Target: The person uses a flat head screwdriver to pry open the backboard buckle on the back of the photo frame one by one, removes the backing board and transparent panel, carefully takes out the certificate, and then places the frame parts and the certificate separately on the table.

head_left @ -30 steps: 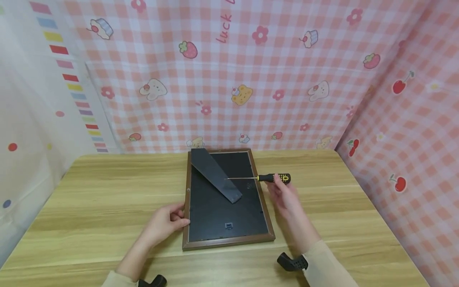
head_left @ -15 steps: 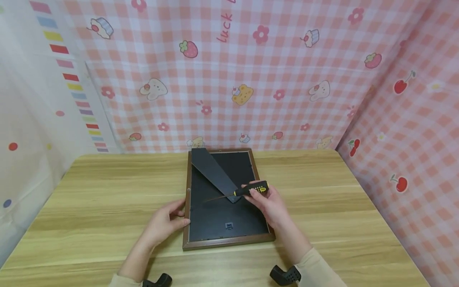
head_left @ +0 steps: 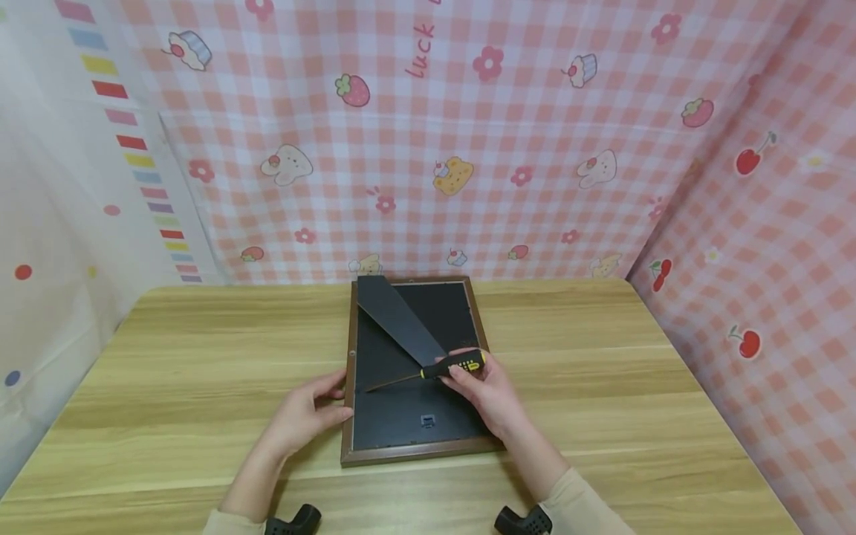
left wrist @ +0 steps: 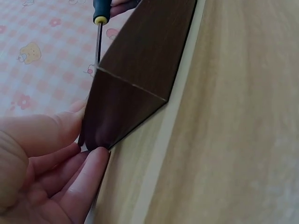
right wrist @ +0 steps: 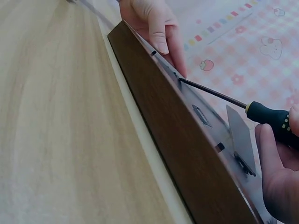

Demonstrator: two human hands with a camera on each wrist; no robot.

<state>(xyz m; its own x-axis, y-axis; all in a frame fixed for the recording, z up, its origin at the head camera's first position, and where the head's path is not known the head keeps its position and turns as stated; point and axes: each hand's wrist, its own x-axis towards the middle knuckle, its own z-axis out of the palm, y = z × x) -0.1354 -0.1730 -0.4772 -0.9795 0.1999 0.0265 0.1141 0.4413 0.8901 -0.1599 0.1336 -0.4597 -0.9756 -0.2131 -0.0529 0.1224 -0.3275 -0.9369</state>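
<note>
A brown picture frame (head_left: 428,450) is laid face down on the wooden table (head_left: 200,401), in the middle, with its black back board (head_left: 394,427) turned up. Its left side is held by the left hand (head_left: 304,416): the thumb is put on top and the fingers are bent in against the side, so the edge is pinched between them. A screwdriver (head_left: 433,369) is held by its black and yellow handle in the right hand (head_left: 495,394), with the fingers closed round it. Its thin metal rod is pointed to the left, and its tip is set down low on the board, close to the left edge and near the left thumb. By the right wrist view, a small tab seems to be met there, but whether it is touched cannot be told for sure.

More small dark tabs (right wrist: 220,147) can be seen along the bottom edge of the board. The long black stand leg (head_left: 401,319) is slanted across the board, and a little metal hanger (head_left: 427,421) is fixed lower down.

As far as can be judged, only the early part of the work is reached. The board has not been taken out, and most of the tabs seem left to be dealt with.
</note>
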